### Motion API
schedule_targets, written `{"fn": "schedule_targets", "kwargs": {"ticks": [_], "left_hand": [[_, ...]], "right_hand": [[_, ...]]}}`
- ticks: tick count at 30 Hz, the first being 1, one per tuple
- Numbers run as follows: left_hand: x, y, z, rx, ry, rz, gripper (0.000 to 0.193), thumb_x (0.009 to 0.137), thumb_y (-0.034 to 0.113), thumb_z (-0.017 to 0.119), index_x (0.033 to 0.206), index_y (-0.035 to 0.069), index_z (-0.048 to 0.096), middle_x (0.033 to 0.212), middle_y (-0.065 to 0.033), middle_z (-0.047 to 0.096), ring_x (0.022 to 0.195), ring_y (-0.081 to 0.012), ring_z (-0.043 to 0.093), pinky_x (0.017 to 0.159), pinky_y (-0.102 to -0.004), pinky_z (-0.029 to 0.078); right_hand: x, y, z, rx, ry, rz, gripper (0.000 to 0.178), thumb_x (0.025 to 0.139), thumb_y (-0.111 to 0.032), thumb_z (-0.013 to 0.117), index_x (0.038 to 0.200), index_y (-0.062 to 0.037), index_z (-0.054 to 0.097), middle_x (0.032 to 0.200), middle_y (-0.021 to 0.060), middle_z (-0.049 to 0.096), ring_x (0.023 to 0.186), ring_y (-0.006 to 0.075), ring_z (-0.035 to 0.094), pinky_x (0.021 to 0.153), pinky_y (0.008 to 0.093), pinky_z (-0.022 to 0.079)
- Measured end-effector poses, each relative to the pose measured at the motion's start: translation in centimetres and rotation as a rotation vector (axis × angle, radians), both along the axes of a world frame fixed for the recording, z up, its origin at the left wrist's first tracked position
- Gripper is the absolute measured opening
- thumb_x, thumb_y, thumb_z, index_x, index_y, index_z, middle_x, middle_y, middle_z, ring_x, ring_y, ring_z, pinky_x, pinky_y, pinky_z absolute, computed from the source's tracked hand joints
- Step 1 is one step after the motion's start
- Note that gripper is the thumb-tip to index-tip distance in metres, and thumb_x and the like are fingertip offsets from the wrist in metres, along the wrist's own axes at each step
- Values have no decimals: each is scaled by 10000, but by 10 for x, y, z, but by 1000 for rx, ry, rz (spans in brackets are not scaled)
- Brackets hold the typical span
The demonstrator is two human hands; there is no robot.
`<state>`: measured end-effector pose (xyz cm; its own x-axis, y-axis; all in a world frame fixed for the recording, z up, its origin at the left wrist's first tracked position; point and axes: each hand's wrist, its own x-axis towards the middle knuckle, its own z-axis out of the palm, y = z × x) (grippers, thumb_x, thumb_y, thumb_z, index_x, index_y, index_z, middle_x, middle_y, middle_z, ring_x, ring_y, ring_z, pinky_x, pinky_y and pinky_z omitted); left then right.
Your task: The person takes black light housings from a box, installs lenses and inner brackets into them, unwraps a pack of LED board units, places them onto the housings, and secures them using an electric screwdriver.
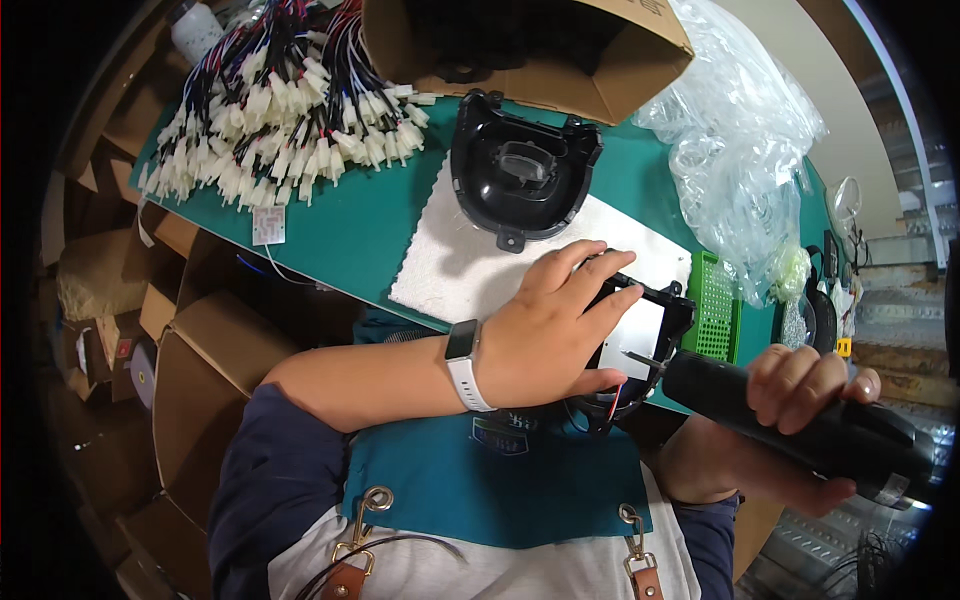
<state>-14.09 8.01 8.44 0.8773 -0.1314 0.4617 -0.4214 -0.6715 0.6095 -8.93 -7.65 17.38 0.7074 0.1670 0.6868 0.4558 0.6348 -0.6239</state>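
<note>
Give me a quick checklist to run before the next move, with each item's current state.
1. Right hand gripping the black screwdriver: ok, closed around it.
2. Left hand on the black housing: ok, spread over it.
3. Screwdriver tip in a screw: cannot tell; it shows over the white plate.
4. Red wire well away from left thumb: not ok, right beside it.
5. Other black shell apart from the housing: ok, farther back.

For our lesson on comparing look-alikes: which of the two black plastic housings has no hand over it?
The upper housing, nearer the cardboard box, is uncovered; the person's left hand lies over the lower housing with the white panel.
</note>
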Motion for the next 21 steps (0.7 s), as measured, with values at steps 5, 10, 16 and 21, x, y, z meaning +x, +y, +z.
{"fn": "schedule_targets", "kwargs": {"ticks": [5, 10, 16, 21], "left_hand": [[-4, 1, -12, -90, 35, -30, 712, 690, 274, 780, 1272, 22, 456, 1343, -169, 398, 1240, -409, 348, 1040, -461, 329], [-7, 3, -18, -105, 65, -43, 738, 698, 274, 777, 1305, 49, 422, 1305, -104, 458, 1062, -328, 482, 935, -378, 411], [-6, 4, -23, -124, 85, -41, 731, 693, 280, 776, 1305, 72, 436, 1296, -76, 473, 1048, -306, 485, 933, -355, 404], [-6, 4, -24, -127, 51, -31, 731, 677, 248, 784, 1302, 63, 453, 1314, -78, 465, 1063, -305, 481, 941, -356, 400]], "right_hand": [[1, 19, -8, -81, 17, -35, 697, 765, -592, 669, 1105, -54, 385, 664, 63, 521, 515, 141, 507, 454, 248, 434], [2, 23, -11, -124, 20, 29, 644, 743, -586, 638, 1066, -60, 452, 662, 29, 473, 513, 117, 437, 462, 234, 359], [2, 26, -17, -162, 13, 8, 636, 744, -576, 644, 1065, -61, 451, 650, 30, 471, 503, 119, 437, 451, 234, 361], [-6, 28, -23, -187, -113, 44, 644, 716, -578, 710, 1026, -81, 442, 620, 30, 468, 489, 120, 439, 444, 230, 370]]}}
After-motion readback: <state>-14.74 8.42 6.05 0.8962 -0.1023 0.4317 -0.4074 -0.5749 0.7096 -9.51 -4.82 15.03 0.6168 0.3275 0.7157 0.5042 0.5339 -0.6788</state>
